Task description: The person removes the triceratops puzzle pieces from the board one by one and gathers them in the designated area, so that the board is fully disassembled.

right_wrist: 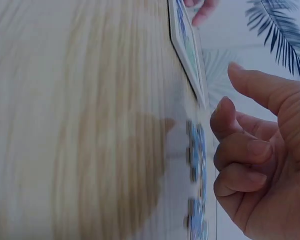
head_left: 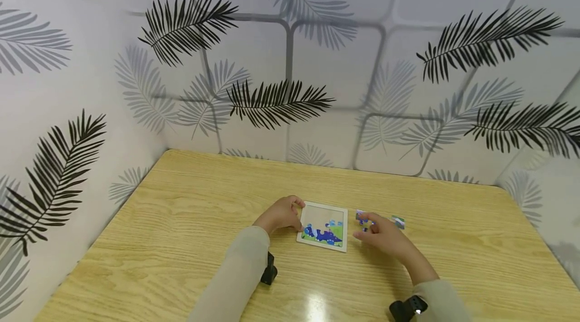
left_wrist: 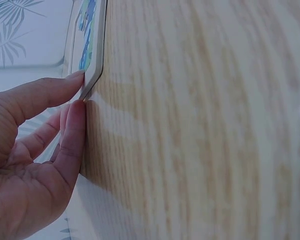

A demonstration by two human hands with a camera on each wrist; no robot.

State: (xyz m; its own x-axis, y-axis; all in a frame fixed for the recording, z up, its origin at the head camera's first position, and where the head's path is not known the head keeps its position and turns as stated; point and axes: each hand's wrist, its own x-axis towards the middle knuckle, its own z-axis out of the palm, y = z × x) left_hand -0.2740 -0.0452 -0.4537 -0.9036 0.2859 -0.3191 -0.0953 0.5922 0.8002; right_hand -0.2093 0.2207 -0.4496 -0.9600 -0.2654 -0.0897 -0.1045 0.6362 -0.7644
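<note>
We have the jigsaw tray (head_left: 317,215) on the worktop (head_left: 204,201), its lower part filled with fitted pieces (head_left: 322,235) and most of its upper part bare; we judge it roughly half done. Our left hand (head_left: 283,214) pinches the tray's left edge; our right hand (head_left: 385,235), thumb and forefinger spread, holds nothing beside the loose pieces (head_left: 399,221) left to fit.

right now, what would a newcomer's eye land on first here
Probably the black leaves printed across the pale wall behind the table. Next, the partly filled puzzle tray on the table, its left edge held by the left hand. To its right, the right hand hovers by loose puzzle pieces.
</note>
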